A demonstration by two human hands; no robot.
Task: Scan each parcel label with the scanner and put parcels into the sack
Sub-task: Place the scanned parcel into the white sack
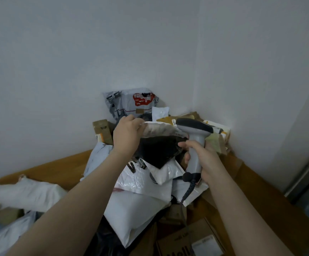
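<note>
Head view. Centre of frame: holding a black parcel (159,152) raised over the heap, left hand (126,135) gripping its pale upper edge, fingers curled over it. Right of centre: clasping the grey handle of the scanner (196,130) in the right hand (205,159), fingers wrapped round it, dark head pointing left, just beside the parcel's right end, cable (187,193) hanging below. Lower centre: lying piled on a brown surface (66,169) in the wall corner, white mailers (137,206) and boxes (183,241).
</note>
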